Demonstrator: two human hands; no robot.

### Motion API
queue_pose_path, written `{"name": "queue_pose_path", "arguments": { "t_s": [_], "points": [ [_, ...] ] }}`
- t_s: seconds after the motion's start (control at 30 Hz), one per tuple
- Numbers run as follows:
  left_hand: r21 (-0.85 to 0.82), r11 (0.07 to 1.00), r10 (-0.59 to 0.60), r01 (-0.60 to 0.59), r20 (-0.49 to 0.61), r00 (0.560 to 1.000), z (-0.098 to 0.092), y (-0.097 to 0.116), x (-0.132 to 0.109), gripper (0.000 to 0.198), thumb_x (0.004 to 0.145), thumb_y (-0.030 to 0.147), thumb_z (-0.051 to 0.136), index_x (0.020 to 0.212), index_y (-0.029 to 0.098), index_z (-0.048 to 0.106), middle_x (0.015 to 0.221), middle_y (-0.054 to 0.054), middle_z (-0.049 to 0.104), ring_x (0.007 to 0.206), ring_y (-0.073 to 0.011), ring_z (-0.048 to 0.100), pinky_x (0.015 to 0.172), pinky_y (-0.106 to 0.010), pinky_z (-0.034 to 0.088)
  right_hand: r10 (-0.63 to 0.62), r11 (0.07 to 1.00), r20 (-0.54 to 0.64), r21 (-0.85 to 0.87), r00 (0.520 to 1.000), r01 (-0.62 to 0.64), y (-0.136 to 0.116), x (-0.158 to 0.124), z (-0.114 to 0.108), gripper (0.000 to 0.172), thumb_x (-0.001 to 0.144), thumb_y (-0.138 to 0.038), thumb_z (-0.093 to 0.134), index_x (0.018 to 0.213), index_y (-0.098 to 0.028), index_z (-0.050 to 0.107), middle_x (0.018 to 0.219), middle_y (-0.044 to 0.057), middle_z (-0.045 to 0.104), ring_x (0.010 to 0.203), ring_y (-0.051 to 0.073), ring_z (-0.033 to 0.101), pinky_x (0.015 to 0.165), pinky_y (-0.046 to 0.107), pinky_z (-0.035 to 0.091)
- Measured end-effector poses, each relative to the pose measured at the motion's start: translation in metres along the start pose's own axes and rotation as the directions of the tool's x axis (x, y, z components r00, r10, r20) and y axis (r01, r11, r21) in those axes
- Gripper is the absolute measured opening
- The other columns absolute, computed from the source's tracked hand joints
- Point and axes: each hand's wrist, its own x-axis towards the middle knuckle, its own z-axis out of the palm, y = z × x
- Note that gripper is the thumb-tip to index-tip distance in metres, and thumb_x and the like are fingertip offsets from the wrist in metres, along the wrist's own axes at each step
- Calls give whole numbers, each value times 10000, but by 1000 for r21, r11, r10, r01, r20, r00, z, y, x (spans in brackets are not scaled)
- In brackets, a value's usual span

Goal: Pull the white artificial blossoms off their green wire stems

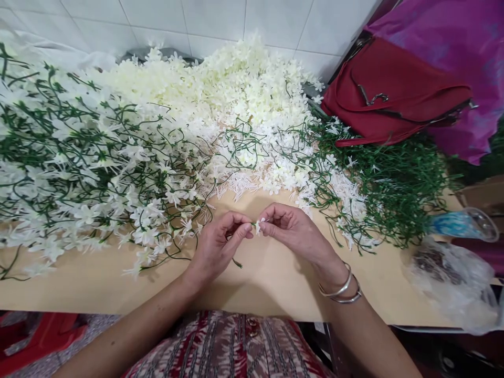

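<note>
Over the front middle of the table, my left hand (218,244) pinches a thin green artificial stem (237,263), whose tail hangs below the fingers. My right hand (289,231) has thumb and forefinger closed on a small white artificial flower (258,226) at the stem's upper end. The fingertips of both hands are almost touching, and they partly hide where flower and stem meet. Just beyond the hands lie loose white blossoms (275,181) and thin white stamen pieces (240,184). On the left is a large heap of stemmed white flowers (118,163).
Cream petals (236,84) are piled against the tiled wall (212,18). To the right lie green stems (401,184), a red handbag (397,89), a purple bag (457,58), a blue-patterned plastic cup (459,224) on its side and a clear plastic bag (457,283). A red stool (47,336) stands below.
</note>
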Motion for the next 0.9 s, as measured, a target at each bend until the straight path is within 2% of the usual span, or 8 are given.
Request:
{"name": "queue_pose_path", "arguments": {
  "t_s": [0.17,0.37,0.6,0.9],
  "points": [
    [81,997,4,-5,10,1000,1,4,1,198,1042,361,591,966,209,692,828,-26,775,780,-170,716,739,-274,536,7,999,-3,35,1000,-7,1,0,1,263,857,-437,815,848,-203,694,743,-10,658,705,142,590,675,290,470],
    [-22,999,-42,43,42,998,2,2,1,196,1050,363,571,986,203,664,842,-37,795,797,-184,753,746,-286,552,-11,998,-24,69,1000,12,0,1,8,302,852,-486,820,846,-210,698,768,-4,659,716,147,578,685,296,486],
    [-73,996,-41,41,13,999,1,1,-1,193,1056,361,577,992,197,655,854,-39,784,811,-172,748,799,-291,558,-28,995,-35,100,999,31,-1,2,13,267,866,-450,812,845,-208,701,783,-1,657,727,143,575,690,286,483],
    [-199,976,-98,92,-18,995,4,2,0,161,1043,335,609,1002,188,658,850,-28,783,807,-161,757,803,-274,568,-50,995,-76,84,996,57,2,6,17,277,871,-474,810,867,-219,700,834,8,674,773,150,602,746,293,514]
  ]
}}
